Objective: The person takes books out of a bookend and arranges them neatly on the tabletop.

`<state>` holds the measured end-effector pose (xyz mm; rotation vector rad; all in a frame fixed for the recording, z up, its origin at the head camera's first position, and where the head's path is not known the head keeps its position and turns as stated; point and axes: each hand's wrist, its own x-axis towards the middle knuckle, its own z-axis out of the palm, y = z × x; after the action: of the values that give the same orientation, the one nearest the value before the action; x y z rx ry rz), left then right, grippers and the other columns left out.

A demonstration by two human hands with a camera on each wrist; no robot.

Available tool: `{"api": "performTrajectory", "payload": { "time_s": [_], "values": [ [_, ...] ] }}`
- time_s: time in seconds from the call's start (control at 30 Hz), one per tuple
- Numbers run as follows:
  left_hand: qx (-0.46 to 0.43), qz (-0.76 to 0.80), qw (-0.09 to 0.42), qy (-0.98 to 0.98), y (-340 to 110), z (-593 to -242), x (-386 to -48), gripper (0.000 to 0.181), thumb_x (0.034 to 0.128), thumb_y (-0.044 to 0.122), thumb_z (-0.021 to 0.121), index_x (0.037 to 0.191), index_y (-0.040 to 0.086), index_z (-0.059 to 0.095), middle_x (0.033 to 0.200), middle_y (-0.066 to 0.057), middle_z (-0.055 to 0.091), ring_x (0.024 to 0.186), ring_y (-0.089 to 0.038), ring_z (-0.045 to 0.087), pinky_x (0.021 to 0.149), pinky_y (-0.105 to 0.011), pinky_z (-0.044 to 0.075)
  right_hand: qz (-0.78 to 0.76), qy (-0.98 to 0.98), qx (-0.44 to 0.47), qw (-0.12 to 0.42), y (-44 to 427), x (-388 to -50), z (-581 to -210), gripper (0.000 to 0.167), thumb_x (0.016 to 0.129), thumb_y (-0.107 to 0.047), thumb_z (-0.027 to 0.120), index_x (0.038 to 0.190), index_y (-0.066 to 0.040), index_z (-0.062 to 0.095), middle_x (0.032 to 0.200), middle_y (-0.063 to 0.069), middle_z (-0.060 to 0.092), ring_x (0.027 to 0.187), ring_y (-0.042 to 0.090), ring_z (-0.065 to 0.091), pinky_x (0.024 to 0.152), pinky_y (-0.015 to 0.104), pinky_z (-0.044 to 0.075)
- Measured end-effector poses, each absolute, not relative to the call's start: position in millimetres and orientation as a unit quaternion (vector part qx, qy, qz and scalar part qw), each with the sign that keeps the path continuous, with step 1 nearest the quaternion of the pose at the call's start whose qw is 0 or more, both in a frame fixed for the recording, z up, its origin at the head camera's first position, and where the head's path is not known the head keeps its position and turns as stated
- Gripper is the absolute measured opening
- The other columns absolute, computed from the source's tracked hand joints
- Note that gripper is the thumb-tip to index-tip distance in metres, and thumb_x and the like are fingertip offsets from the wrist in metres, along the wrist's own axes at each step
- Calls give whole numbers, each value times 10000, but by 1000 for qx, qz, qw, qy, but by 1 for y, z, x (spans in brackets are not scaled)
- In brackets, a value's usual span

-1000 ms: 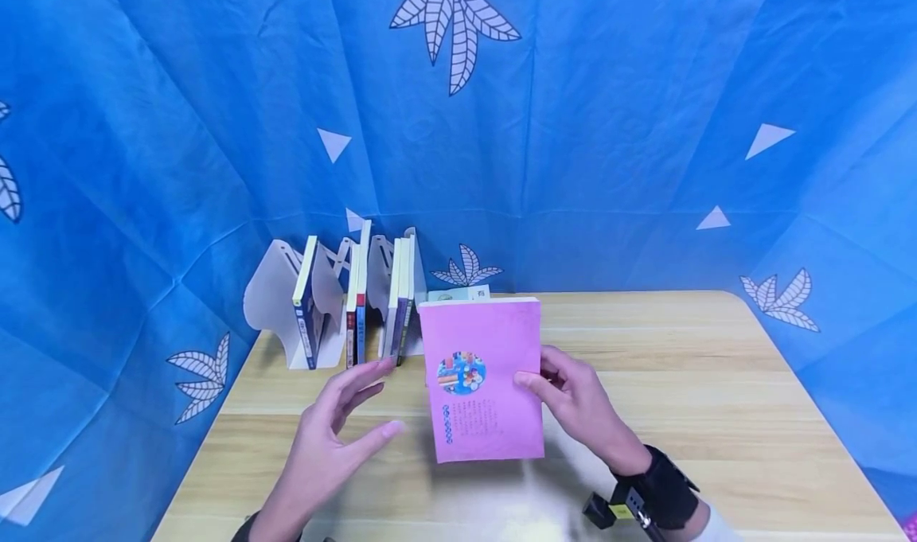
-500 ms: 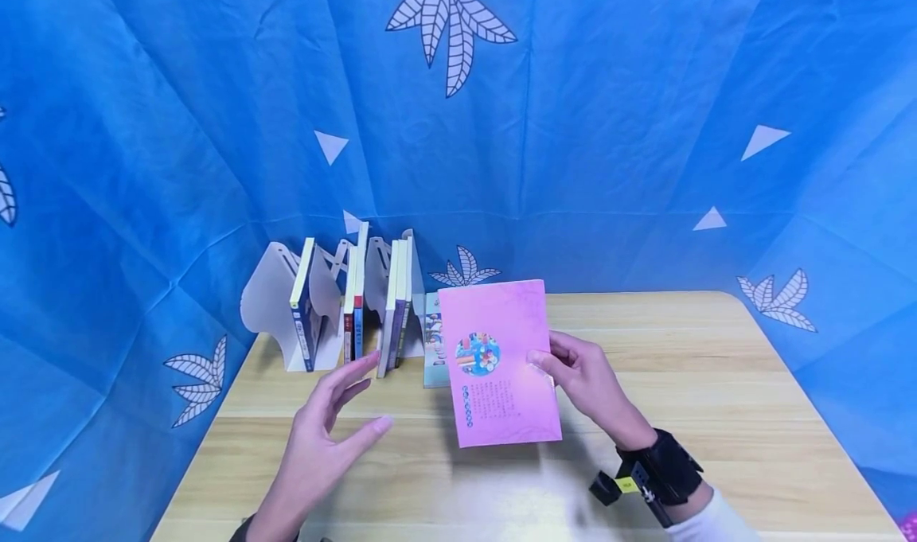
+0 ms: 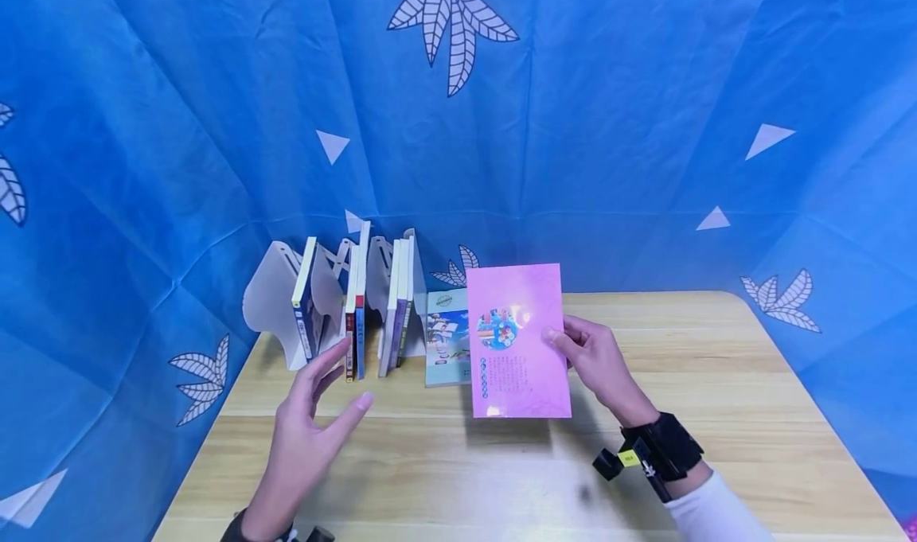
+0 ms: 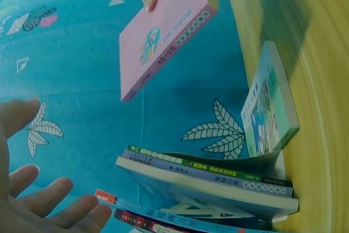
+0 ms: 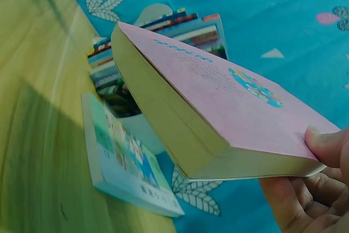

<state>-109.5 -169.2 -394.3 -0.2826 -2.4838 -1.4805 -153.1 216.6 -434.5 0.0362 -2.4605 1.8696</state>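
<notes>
My right hand (image 3: 598, 367) grips a thick pink book (image 3: 519, 391) by its right edge, thumb on the cover and fingers behind, above the table. Its cover carries a round picture and small print. In the right wrist view the book's page edges (image 5: 163, 113) face the camera. Behind it, partly hidden, a green-blue book (image 3: 446, 343) lies on the table beside the rack. My left hand (image 3: 304, 430) is held with fingers spread and nothing in it, in front of the white book rack (image 3: 272, 295). In the left wrist view its fingertips appear near the blue book spine (image 4: 163, 216).
Several books stand upright in the rack's sections, among them a dark blue book (image 3: 304, 319) at the left and a purple-spined book (image 3: 396, 327) at the right. The wooden table (image 3: 688, 383) meets a blue patterned cloth (image 3: 609, 168) at the back.
My right hand has carried the pink book to the right and away from me, uncovering more of the green-blue book. My left hand has drawn back a little to the left.
</notes>
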Motion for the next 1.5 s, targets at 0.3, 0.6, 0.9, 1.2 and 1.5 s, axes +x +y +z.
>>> {"api": "performTrajectory", "payload": {
  "time_s": [0.3,0.6,0.9,1.2,1.5],
  "values": [
    [-62,-500,171,-847,-176,-398,-119,639,958,110,743,1527,194,463,1586,-3,509,1418,-8,476,1104,-32,403,604,-796,-16,22,227,-167,-438,352,1043,-267,637,1299,-32,693,913,150,775,686,135,689,615,272,602],
    [-4,-485,187,-854,-189,-403,-132,649,994,201,710,1566,219,404,1619,15,468,1489,-213,463,1161,-80,390,590,-807,-19,23,233,-182,-444,380,1046,-302,630,1300,-26,695,906,140,777,664,114,667,592,269,583],
    [16,-485,199,-851,-199,-411,-144,734,987,225,721,1612,201,336,1674,-57,386,1528,-306,403,1244,-534,383,577,-815,-36,29,239,-193,-450,371,1053,-277,618,1291,-1,692,894,131,777,655,117,667,561,255,560],
    [26,-481,201,-853,-208,-417,-152,812,994,211,707,1653,262,236,1728,-43,274,1579,-305,316,1250,-580,351,571,-819,-46,22,244,-201,-455,359,1063,-257,599,1308,-7,682,883,111,772,640,114,647,556,273,559],
    [39,-497,207,-842,-216,-427,-166,854,994,229,698,1666,269,172,1748,8,208,1607,-277,261,1285,-553,307,559,-827,-52,15,249,-212,-458,403,1068,-241,588,1358,35,637,895,125,755,656,99,656,564,243,569]
  ]
}}
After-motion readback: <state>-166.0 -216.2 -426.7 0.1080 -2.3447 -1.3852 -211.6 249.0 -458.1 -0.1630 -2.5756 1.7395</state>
